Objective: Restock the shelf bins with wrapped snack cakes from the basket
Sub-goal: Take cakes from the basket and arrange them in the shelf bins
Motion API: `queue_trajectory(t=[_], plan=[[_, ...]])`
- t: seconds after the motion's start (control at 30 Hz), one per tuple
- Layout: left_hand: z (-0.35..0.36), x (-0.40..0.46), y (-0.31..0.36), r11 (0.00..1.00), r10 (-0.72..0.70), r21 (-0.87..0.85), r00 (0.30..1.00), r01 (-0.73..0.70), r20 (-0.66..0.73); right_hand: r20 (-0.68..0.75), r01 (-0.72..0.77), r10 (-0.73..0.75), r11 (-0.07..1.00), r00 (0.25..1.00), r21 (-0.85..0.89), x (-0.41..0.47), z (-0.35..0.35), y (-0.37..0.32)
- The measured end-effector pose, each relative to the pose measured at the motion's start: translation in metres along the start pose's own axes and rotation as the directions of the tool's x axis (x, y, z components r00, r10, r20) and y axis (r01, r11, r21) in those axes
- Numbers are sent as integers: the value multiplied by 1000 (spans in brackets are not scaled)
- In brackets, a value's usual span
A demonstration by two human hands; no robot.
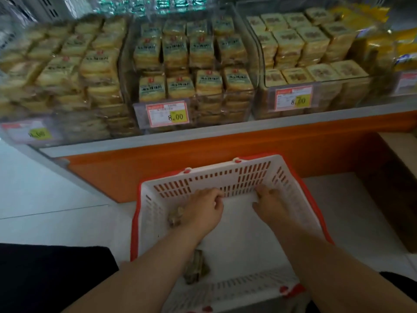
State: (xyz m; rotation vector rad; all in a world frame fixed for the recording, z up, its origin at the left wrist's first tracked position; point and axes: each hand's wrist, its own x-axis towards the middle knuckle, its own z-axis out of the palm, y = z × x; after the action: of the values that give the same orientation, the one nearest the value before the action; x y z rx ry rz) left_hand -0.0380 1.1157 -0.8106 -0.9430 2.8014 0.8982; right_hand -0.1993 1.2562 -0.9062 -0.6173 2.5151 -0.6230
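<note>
A shop aisle with a pale tiled floor [56, 195] runs in front of a shelf [225, 129] with a grey lip and an orange base panel. On the shelf stand three clear bins side by side. The left bin [13, 129] is blurred but stacked high with wrapped cakes. The middle bin [135, 91] holds rows of wrapped cakes [180, 86] with green-printed labels, piled nearly to its rim, and carries a price tag [167, 115] on its front. The right bin [259, 86] is packed with cakes in plainer pale wrappers and has its own tag [293, 100]. Yellow packs [383, 48] lie to the far right.

On the floor just below the shelf sits a white basket [155, 206] with a red rim and slotted walls. Both bare arms reach down into it. The left hand [203, 211] rests near the far wall, fingers curled, with a wrapped cake [176, 216] just beside and partly under it; whether the fingers actually grip it I cannot tell. The right hand [270, 204] lies at the far wall too, fingers bent down against the basket floor, holding nothing that shows. A second cake [196, 266] lies on the basket floor nearer the person, beside the left forearm. A brown box [397, 188] stands at the right edge.
</note>
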Motion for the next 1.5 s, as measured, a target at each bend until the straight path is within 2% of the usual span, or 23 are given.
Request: queue_trajectory(t=[0.1,0.2,0.37,0.5,0.57,0.73,0.8,0.87,0.9,0.93,1.0,1.03,1.07,1.1,1.17,1.33,1.5], plan=[[4,4,-6,1000,-23,-1,1000,23,12,164,79,-34,958,986,-276,12,15,5],[6,8,-12,999,-47,-5,999,47,0,259,78,14,937,966,-341,24,24,8],[2,12,-14,995,-68,-65,997,69,29,130,-92,116,981,985,-173,26,9,3],[-3,12,-11,964,-123,-234,992,129,42,63,-37,28,988,998,150,14,-10,-5],[-9,9,-8,933,-170,-311,984,179,57,65,-1,-14,974,998,227,7,-21,-15],[-30,-10,0,898,-192,-380,975,220,113,282,4,-93,954,955,300,-16,-56,-64],[-43,-19,5,889,-164,-401,971,222,175,370,-13,-144,920,918,391,-32,-74,-90],[-57,-30,8,862,-152,-443,959,248,240,416,42,-230,909,880,414,-48,-95,-119],[-64,-36,9,814,-161,-503,945,290,284,417,99,-270,917,868,387,-55,-106,-134],[-71,-41,10,707,-171,-610,923,358,344,399,174,-308,925,864,337,-62,-117,-148],[-85,-45,10,355,-123,-806,879,473,461,343,336,-390,919,855,207,-76,-134,-176],[-95,-48,12,189,-75,-857,878,479,473,325,407,-434,901,840,151,-84,-141,-187],[-105,-50,16,73,-45,-888,891,453,451,320,471,-477,876,819,102,-94,-146,-197],[-115,-52,19,26,-28,-913,913,408,407,326,522,-510,851,796,57,-105,-150,-205],[-127,-55,22,31,-25,-946,947,322,321,328,589,-559,808,761,12,-122,-158,-209],[-157,-64,29,266,-6,-944,979,197,202,229,590,-569,807,790,-34,-145,-183,-211],[-196,-60,34,420,16,-898,988,131,152,152,639,-621,748,769,-178,-147,-194,-239]])
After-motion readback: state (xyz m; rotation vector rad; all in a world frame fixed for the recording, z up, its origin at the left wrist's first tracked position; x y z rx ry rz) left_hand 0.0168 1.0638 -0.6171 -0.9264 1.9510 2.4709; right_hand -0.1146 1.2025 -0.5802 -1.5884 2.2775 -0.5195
